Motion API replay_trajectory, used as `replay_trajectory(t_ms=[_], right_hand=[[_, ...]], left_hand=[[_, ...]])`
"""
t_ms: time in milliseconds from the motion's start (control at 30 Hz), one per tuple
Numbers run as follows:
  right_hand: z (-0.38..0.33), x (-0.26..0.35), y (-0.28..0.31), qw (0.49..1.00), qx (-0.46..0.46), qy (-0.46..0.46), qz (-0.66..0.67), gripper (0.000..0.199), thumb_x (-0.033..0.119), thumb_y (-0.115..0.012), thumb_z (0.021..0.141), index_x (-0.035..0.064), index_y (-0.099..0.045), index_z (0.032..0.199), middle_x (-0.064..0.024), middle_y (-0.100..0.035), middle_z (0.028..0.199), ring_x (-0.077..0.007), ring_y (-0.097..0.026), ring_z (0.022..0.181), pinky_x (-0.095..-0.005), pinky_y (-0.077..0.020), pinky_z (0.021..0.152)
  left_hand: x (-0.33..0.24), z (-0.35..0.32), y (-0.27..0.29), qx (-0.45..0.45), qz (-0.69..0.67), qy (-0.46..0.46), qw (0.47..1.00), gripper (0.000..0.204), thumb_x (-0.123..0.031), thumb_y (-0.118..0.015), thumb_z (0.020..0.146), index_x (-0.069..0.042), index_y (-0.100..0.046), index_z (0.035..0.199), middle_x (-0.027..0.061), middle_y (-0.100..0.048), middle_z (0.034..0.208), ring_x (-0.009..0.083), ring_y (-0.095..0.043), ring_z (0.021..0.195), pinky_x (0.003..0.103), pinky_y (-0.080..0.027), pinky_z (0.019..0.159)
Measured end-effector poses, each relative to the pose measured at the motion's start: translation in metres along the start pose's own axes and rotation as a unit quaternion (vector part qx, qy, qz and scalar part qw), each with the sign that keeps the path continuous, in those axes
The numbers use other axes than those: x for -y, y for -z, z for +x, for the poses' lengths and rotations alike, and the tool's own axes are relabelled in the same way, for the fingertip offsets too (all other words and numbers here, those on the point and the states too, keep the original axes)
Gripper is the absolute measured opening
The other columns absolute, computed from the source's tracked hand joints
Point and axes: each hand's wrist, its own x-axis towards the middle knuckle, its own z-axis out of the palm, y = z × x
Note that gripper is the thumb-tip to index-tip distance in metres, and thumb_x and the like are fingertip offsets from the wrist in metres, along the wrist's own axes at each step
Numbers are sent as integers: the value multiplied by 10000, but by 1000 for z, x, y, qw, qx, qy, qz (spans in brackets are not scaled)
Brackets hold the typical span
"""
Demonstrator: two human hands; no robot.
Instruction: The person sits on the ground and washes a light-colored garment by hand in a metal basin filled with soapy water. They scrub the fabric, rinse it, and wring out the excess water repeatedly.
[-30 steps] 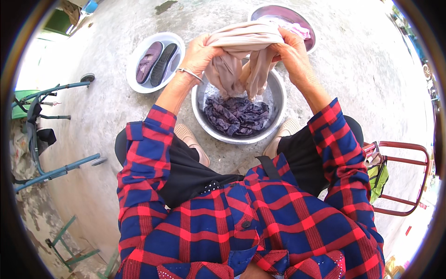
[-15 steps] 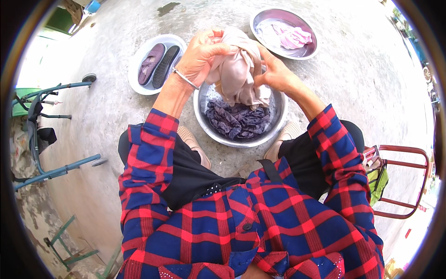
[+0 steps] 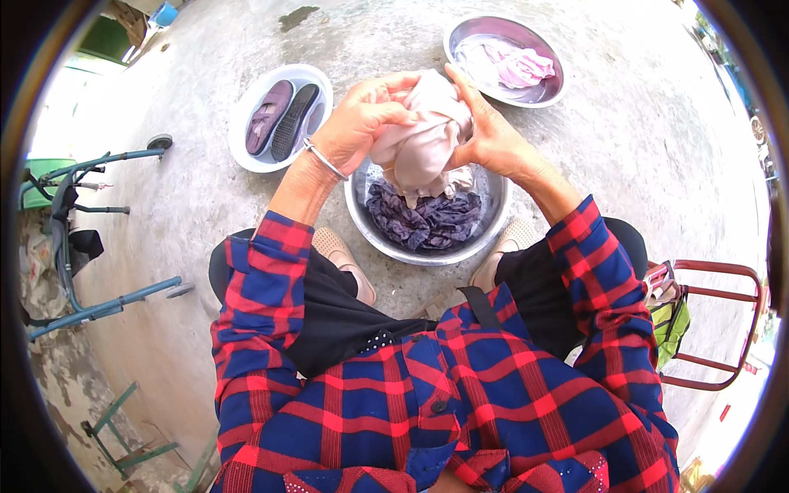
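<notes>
Between my two hands, a bunched beige-pink cloth (image 3: 423, 135) is held up over a metal basin (image 3: 358, 215). My left hand (image 3: 366, 119), with a silver bangle at the wrist, grips its left side, thumb pressed into the folds. On the other side my right hand (image 3: 491, 131) is wrapped round the cloth, fingers behind it and thumb in front. The lower end of the cloth hangs down into the basin. Dark purple wet fabric (image 3: 423, 215) lies crumpled there, just below the cloth.
A white basin (image 3: 238, 123) with a pair of purple shoes (image 3: 279, 119) stands at the far left. Another metal basin (image 3: 560, 82), holding pink cloth (image 3: 522, 66), is at the far right. A blue metal walker frame (image 3: 115, 306) is at left, a dark red metal frame (image 3: 715, 264) at right.
The cloth has been gathered into a tighter bundle and has turned slightly. My right hand has come round closer, and both hands sit a little lower.
</notes>
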Motion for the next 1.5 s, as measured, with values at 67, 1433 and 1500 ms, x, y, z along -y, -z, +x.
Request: replay_trajectory(t_ms=[67, 1433, 1500], right_hand=[[3, -4, -4, 998, 5, 53, 21, 865, 36, -699, 482, -6, -350, 1273, -153, -519, 1118, -209, -480, 1063, -274, -368, 919], [1, -5, 24, 953, -80, -123, 266, 278, -31, -547, 655, -31, -576, 932, -56, -596, 798, -106, -548, 680, -225, -450, 623], [1, -6, 18, 960, -49, -129, 245, 325, -22, -564, 633, -41, -559, 957, -72, -592, 829, -114, -546, 701, -233, -450, 631]], left_hand=[[7, 2, 1, 11, 29, -15, 999, 458, 13, -562, 750, 71, -445, 1189, 147, -554, 1133, 172, -542, 1033, 264, -426, 895], [30, -1, 53, -149, -147, -7, 978, 359, -236, -396, 921, -12, -436, 1199, 130, -521, 1177, 267, -539, 1055, 468, -483, 842], [26, 2, 57, -134, -201, -21, 970, 348, -219, -381, 922, -9, -444, 1191, 133, -522, 1180, 271, -538, 1057, 466, -482, 845]])
